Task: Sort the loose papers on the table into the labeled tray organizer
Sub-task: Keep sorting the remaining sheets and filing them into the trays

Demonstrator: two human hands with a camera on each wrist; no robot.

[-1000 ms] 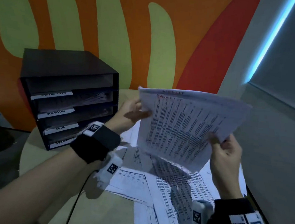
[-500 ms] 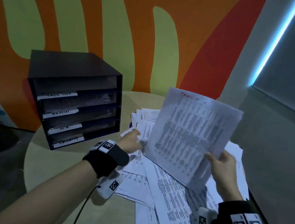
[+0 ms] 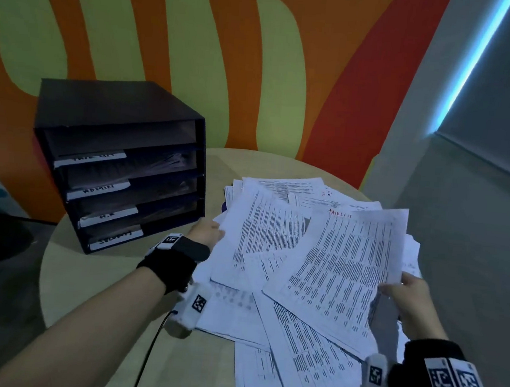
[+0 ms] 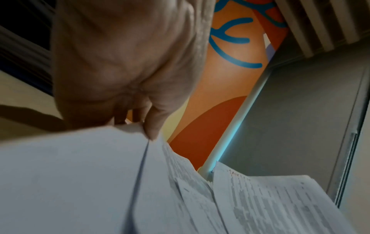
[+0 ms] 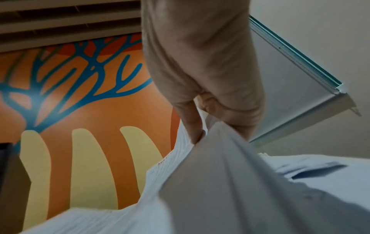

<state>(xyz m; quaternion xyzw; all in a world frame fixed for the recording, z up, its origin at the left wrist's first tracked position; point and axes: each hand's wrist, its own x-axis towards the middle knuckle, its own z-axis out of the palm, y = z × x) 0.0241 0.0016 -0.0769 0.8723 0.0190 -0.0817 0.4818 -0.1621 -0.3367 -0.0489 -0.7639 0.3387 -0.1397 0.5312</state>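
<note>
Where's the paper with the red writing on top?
In the head view the red-titled sheet is on the right, pinched at its edge by the right hand just above the paper pile, right of the tray organizer.

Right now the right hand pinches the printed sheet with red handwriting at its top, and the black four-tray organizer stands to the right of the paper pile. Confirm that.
One detail is wrong: the black four-tray organizer stands to the left of the paper pile, as the head view shows. The right hand does pinch the printed sheet with red handwriting at its top.
</note>
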